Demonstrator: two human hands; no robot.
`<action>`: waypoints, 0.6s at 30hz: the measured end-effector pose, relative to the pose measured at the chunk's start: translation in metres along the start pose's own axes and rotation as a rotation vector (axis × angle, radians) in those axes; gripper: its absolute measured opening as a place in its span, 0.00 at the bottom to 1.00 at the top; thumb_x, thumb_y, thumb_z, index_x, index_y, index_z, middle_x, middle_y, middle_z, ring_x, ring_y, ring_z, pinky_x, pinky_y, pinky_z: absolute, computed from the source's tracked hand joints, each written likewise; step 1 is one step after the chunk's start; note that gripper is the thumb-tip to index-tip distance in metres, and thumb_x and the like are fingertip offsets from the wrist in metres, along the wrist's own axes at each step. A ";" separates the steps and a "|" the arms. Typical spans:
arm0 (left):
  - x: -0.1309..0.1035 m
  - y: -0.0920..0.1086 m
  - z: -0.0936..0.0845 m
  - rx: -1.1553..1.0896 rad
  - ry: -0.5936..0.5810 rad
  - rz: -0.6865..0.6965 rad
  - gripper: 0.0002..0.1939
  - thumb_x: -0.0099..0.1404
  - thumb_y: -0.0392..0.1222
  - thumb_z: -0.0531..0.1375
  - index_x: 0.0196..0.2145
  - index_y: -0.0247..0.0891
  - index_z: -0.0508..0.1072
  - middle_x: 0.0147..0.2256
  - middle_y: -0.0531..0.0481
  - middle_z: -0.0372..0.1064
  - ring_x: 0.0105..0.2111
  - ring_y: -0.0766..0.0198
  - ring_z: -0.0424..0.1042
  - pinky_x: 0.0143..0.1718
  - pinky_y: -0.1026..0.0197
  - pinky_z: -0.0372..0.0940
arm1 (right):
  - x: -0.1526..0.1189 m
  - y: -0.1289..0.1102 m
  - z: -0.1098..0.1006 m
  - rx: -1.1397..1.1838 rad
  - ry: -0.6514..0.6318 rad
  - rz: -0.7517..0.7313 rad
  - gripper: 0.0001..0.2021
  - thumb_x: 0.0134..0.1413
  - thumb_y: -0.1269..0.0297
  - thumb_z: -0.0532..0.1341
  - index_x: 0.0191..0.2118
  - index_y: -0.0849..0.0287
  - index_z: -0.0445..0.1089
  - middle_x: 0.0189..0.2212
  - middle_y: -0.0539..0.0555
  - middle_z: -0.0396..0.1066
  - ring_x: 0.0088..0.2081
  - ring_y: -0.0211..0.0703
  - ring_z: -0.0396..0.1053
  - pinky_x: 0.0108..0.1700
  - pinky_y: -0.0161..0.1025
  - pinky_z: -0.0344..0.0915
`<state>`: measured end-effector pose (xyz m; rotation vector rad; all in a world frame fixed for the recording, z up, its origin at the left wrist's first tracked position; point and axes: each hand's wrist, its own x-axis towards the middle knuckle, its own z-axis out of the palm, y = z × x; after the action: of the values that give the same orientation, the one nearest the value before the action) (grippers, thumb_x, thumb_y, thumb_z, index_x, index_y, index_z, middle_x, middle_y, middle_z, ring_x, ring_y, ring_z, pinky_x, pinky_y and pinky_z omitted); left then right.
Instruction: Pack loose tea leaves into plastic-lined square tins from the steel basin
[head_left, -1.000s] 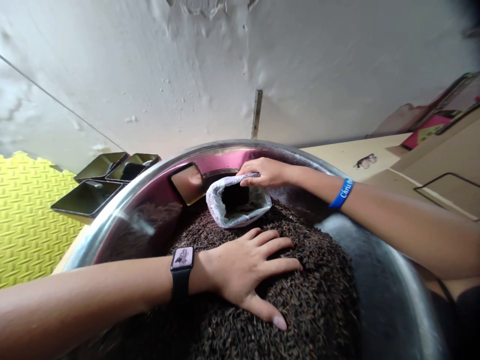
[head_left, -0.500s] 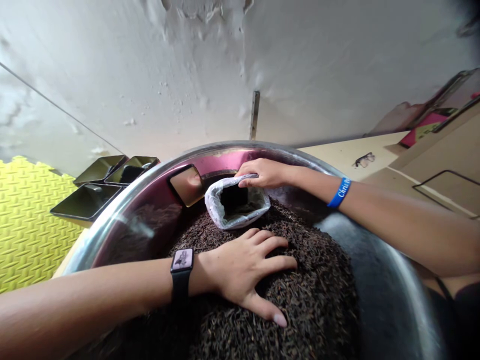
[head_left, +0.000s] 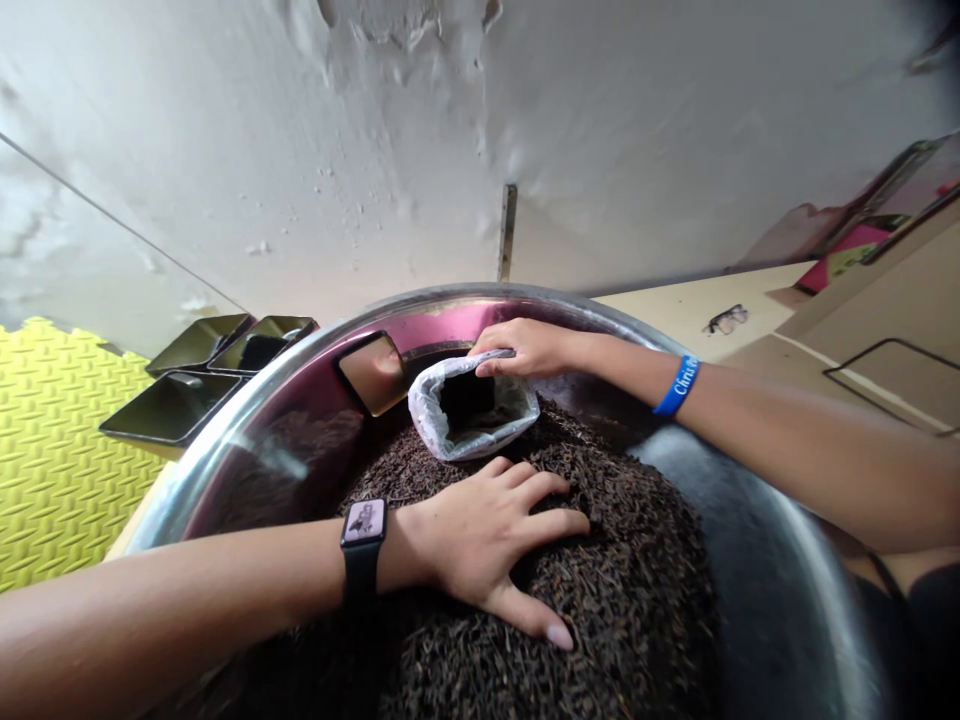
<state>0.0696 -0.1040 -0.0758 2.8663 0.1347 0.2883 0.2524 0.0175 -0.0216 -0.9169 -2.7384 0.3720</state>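
Dark, dry loose tea leaves (head_left: 615, 560) are heaped inside a large round metal basin (head_left: 817, 560). My left hand (head_left: 487, 540) lies palm down on the heap, fingers spread, with a watch on its wrist. Beyond it, my right hand (head_left: 521, 347) pinches the far rim of a white plastic bag (head_left: 431, 405), whose mouth gapes toward me. The inside of the bag is dark, so I cannot tell how much it holds. A shiny rectangular tray or tin (head_left: 373, 372) leans against the basin's inner wall, left of the bag.
Several dark square containers (head_left: 172, 405) stand left of the basin, near a yellow textured foam mat (head_left: 60, 460). Glasses (head_left: 726, 320) lie on the pale table (head_left: 660, 305) at right, beside a cardboard box (head_left: 892, 310). A peeling wall (head_left: 300, 150) rises behind the basin.
Almost nothing differs. The fingers of my left hand have drawn very slightly back to the left on the tea leaves; my right hand keeps its hold on the bag.
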 end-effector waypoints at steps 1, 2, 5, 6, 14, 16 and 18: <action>0.000 0.000 0.000 -0.003 -0.001 0.001 0.43 0.52 0.75 0.52 0.54 0.41 0.61 0.53 0.39 0.60 0.45 0.51 0.64 0.47 0.50 0.58 | 0.000 0.000 0.000 -0.003 0.001 0.001 0.22 0.59 0.47 0.52 0.44 0.59 0.72 0.44 0.57 0.72 0.44 0.47 0.68 0.48 0.43 0.61; 0.000 0.000 0.000 -0.004 -0.001 0.001 0.43 0.52 0.75 0.52 0.54 0.41 0.61 0.53 0.39 0.60 0.45 0.51 0.64 0.47 0.50 0.58 | 0.000 0.001 0.000 -0.005 0.002 0.002 0.22 0.59 0.46 0.52 0.44 0.59 0.72 0.44 0.57 0.72 0.44 0.47 0.67 0.48 0.43 0.61; 0.001 0.000 0.000 -0.003 -0.001 0.000 0.44 0.51 0.75 0.52 0.54 0.40 0.62 0.52 0.39 0.60 0.44 0.52 0.65 0.47 0.51 0.59 | 0.000 0.002 0.000 -0.007 0.002 -0.003 0.22 0.60 0.47 0.52 0.45 0.59 0.72 0.44 0.57 0.72 0.44 0.47 0.68 0.47 0.43 0.61; 0.001 -0.001 0.000 -0.001 -0.001 -0.001 0.44 0.51 0.76 0.52 0.54 0.40 0.62 0.52 0.39 0.61 0.43 0.52 0.65 0.46 0.52 0.59 | 0.000 0.002 0.000 -0.005 0.002 -0.007 0.22 0.60 0.47 0.52 0.45 0.59 0.72 0.44 0.57 0.72 0.44 0.47 0.68 0.47 0.42 0.61; 0.002 -0.001 -0.001 0.019 -0.013 -0.002 0.45 0.51 0.76 0.51 0.55 0.39 0.62 0.50 0.39 0.63 0.40 0.53 0.66 0.43 0.53 0.61 | 0.000 0.002 0.000 0.006 0.004 -0.011 0.23 0.59 0.46 0.52 0.45 0.60 0.72 0.44 0.58 0.72 0.44 0.47 0.68 0.47 0.43 0.61; 0.002 -0.001 -0.001 0.026 -0.016 -0.003 0.44 0.52 0.76 0.50 0.55 0.39 0.62 0.49 0.39 0.63 0.40 0.53 0.67 0.43 0.53 0.61 | 0.000 0.002 0.000 0.013 -0.001 -0.003 0.23 0.59 0.46 0.52 0.45 0.59 0.72 0.44 0.57 0.72 0.44 0.47 0.67 0.48 0.42 0.61; 0.001 -0.001 -0.001 0.027 -0.020 -0.005 0.45 0.52 0.76 0.50 0.55 0.39 0.62 0.48 0.40 0.63 0.39 0.54 0.67 0.42 0.53 0.62 | 0.000 0.001 0.000 0.011 -0.005 0.005 0.22 0.59 0.46 0.52 0.44 0.58 0.72 0.45 0.57 0.72 0.45 0.47 0.67 0.48 0.42 0.61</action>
<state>0.0707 -0.1023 -0.0748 2.8948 0.1433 0.2584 0.2534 0.0185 -0.0218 -0.9212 -2.7362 0.3896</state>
